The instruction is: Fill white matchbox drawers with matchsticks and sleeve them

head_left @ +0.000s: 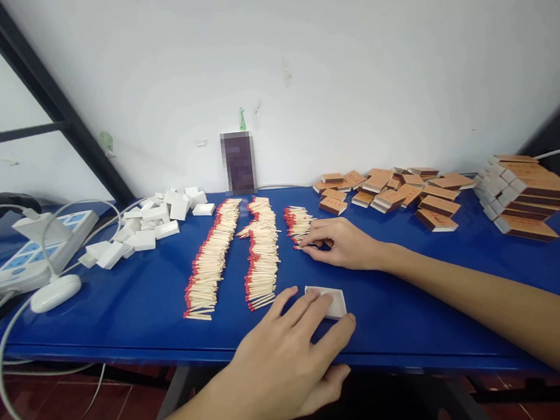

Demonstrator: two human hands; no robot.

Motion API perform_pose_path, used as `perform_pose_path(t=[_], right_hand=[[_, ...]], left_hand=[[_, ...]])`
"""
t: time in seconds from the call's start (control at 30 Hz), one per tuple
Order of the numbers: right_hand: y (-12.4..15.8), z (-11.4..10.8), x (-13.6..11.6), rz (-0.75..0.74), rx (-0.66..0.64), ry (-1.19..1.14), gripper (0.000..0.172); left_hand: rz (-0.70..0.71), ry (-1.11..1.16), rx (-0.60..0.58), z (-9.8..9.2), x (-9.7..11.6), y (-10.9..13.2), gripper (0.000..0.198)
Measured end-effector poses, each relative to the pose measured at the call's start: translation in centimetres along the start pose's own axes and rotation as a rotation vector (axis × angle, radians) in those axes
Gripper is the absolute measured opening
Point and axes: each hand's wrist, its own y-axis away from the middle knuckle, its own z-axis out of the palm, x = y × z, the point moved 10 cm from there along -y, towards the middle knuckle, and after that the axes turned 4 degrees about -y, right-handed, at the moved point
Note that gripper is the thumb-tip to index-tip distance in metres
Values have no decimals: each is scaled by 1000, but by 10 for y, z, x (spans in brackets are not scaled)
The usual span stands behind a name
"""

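My right hand [345,243] is closed in a pinch at the near end of a short row of red-tipped matches [299,220]. A match with a red head shows at its fingertips; how many it holds is hidden. My left hand [293,347] is palm down at the table's front edge with its fingers apart. Two of its fingertips rest over a white matchbox tray [338,302], and the index finger is by the tray's right corner. Two longer rows of matches, one on the left [210,263] and one in the middle [263,258], lie beyond that hand.
White matchbox trays [154,215] lie heaped at the back left. Brown matchbox sleeves [389,189] are scattered at the back right, beside a stack of matchboxes [530,189]. A power strip [31,257] with cables and a white adapter [55,293] occupies the blue table's left end.
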Motion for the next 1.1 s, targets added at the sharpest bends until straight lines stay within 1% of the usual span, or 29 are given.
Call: perform_pose_path(t=[0.13,0.27,0.83,1.03,1.1], right_hand=[[0,-1,1,5,24,-35,13],[-1,-1,3,7,32,-42,11],[-1,2,6,50,-9,-81,15],[1,-7,12,114,84,-48,17],[1,-7,14,128,86,-18,18]], left_hand=[[1,7,-6,1,0,1,41],[-3,3,3,0,0,1,41],[-8,7,-4,0,0,0,40],[-10,14,-5,0,0,1,39],[-5,13,1,0,1,1,39]])
